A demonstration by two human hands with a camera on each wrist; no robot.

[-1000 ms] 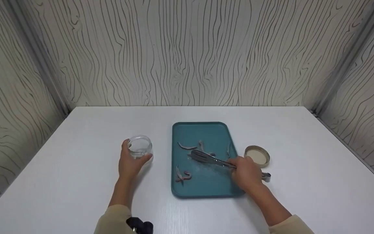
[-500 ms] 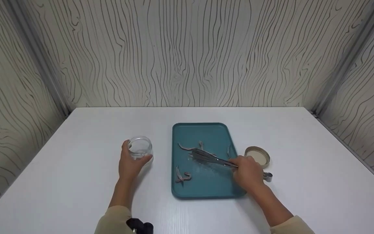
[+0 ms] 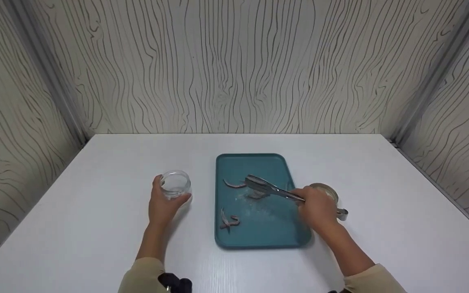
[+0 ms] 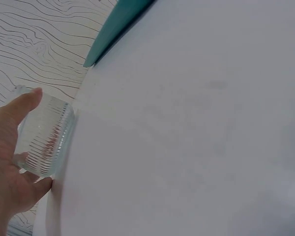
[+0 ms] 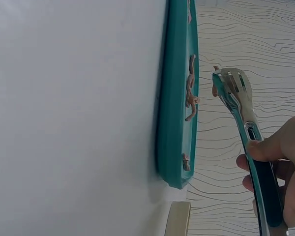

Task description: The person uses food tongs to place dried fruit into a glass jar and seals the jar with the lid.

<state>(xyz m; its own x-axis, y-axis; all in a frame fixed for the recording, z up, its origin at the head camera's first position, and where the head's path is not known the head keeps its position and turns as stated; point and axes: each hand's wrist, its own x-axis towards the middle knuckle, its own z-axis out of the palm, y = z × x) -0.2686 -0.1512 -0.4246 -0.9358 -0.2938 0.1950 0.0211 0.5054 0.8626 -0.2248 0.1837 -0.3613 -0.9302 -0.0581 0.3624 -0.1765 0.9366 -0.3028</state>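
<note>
White table [image 3: 75, 228], wood-grain-patterned walls [image 3: 234, 65]

Strips [image 3: 234, 185] lie on the tray [image 3: 267, 228], the jar [image 3: 176, 184] left of it, the lid [image 3: 329, 190] right.

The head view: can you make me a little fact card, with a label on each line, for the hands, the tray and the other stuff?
Left hand: grips the glass jar
Glass jar: clear, no lid on, left of the tray
Right hand: holds the tongs
Tongs: metal, raised over the tray, a pinkish piece at the tip
Tray: teal, on the white table
On the tray: wormlike pinkish strips
Round lid: right of the tray, partly hidden by the right hand
</note>
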